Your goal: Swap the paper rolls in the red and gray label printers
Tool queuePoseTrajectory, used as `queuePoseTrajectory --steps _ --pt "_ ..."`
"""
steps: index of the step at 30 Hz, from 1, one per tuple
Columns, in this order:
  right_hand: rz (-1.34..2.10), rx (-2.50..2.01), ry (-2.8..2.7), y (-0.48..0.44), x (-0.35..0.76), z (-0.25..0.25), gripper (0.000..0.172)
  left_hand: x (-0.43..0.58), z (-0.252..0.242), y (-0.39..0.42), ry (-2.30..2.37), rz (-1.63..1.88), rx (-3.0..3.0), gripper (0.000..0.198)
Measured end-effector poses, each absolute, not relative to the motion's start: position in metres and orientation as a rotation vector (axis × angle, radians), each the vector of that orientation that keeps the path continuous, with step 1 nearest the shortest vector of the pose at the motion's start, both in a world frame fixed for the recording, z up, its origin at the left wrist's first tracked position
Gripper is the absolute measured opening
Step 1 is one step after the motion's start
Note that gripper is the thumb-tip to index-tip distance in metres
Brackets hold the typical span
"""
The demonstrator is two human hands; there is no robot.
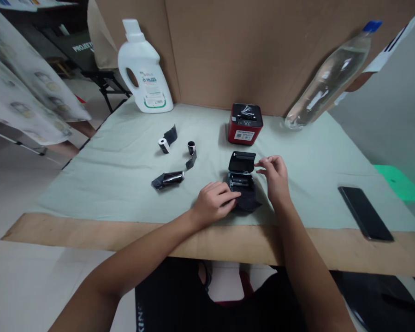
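Note:
A small black portable printer (233,180) lies near the table's front edge with its hinged lid (242,161) raised. Inside its bay sits a dark roll, and a black paper strip (247,203) hangs out toward me. My left hand (215,199) grips the printer's near left side, its index finger pressing on the strip; the thumb is partly hidden. At the lid's right edge, the fingertips of my right hand (274,174) are bent together around it. Behind the printer stands a red and black box-shaped device (242,134) with a label on its front.
Left of the printer lie a white paper roll (163,145), a small black roll (191,148) and a black-wrapped roll (169,179). A detergent bottle (148,76) and a leaning water bottle (327,80) stand at the back by cardboard (228,50). A phone (365,213) lies right; people stand beyond.

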State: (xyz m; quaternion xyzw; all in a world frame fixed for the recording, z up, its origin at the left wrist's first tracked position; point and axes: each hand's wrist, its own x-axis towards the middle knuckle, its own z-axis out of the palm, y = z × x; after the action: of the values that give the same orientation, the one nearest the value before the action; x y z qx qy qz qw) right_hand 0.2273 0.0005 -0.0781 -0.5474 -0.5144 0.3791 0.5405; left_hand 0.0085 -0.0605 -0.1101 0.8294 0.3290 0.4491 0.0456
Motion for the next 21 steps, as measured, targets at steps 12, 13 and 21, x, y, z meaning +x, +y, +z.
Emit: queuePoseTrajectory --steps 12,13,21 --pt "1.096 -1.397 -1.455 -0.001 0.239 -0.067 0.028 0.004 -0.107 -0.059 0.939 1.354 2.502 0.02" --pt "1.107 -1.421 -1.542 -0.002 0.241 -0.065 0.03 0.004 -0.107 -0.06 0.934 1.339 2.494 0.021" --pt "1.445 -1.461 -1.768 -0.008 0.251 -0.056 0.053 0.007 -0.109 -0.057 1.285 1.077 1.99 0.037"
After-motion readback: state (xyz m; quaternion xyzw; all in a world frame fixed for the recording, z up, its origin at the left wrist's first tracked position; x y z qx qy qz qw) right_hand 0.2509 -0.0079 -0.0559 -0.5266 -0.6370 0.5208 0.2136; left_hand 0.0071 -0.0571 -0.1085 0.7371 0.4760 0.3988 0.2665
